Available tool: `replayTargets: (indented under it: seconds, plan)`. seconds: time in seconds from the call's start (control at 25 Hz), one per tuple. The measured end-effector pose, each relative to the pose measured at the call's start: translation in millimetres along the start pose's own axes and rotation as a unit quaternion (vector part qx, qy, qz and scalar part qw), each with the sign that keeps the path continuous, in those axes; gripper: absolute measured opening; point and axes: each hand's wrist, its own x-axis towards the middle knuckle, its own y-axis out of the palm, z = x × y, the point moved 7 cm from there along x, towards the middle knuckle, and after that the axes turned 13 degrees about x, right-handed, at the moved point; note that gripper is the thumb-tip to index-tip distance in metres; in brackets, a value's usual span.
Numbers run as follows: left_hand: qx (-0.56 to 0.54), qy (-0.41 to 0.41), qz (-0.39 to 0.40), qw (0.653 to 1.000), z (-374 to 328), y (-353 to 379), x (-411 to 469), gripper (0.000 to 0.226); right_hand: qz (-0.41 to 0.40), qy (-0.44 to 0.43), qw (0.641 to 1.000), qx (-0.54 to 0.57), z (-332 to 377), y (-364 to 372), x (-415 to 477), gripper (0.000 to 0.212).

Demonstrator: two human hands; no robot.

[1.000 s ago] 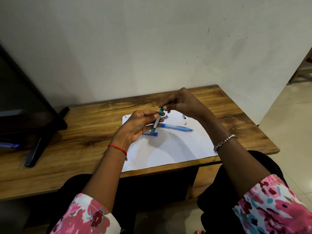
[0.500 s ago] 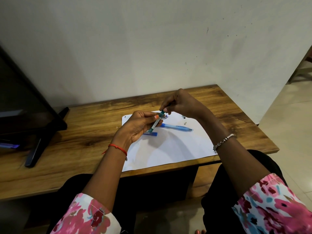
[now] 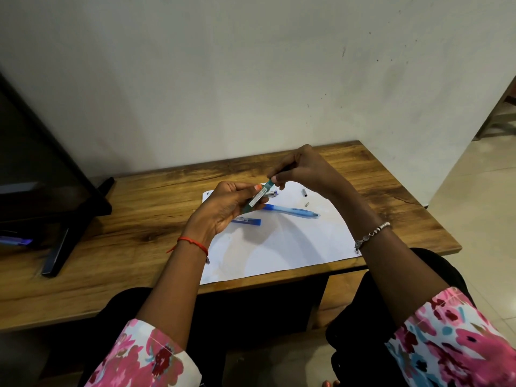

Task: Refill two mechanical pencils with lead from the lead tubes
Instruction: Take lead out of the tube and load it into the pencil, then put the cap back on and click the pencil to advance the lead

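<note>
Head | lead tube [image 3: 256, 199] | left hand [image 3: 223, 210] grips; right hand [image 3: 304, 170] pinches top

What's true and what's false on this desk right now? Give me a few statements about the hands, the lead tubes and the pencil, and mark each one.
1. The left hand holds the green lead tube with a white label. True.
2. The light blue mechanical pencil lies on the white paper sheet. True.
3. The right hand rests flat on the paper. False: it pinches the green tube's upper end.
4. The dark blue lead tube stands upright. False: it lies flat on the paper.
</note>
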Motion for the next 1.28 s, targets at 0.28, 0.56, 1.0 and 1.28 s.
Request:
replayTargets:
  seconds: [0.28, 0.56, 1.0, 1.28]
  plan:
    - [0.086, 0.020, -0.050, 0.995, 0, -18, 3, 0.024, 0.084, 0.272, 0.959, -0.010, -44, 12, -16, 0.023]
    - [0.128, 0.033, -0.054, 0.990, 0, -16, 7, 0.023, 0.006, 0.207, 0.978, -0.031, -36, 3, -11, 0.022]
    - [0.240, 0.098, -0.113, 0.959, -10, -10, 17, 0.022, -0.150, 0.131, 0.964, 0.175, -44, -3, -2, 0.023]
    - [0.517, 0.134, -0.158, 0.830, -1, -3, 42, 0.019, -0.260, 0.075, 0.951, 0.150, -46, -24, 1, 0.012]
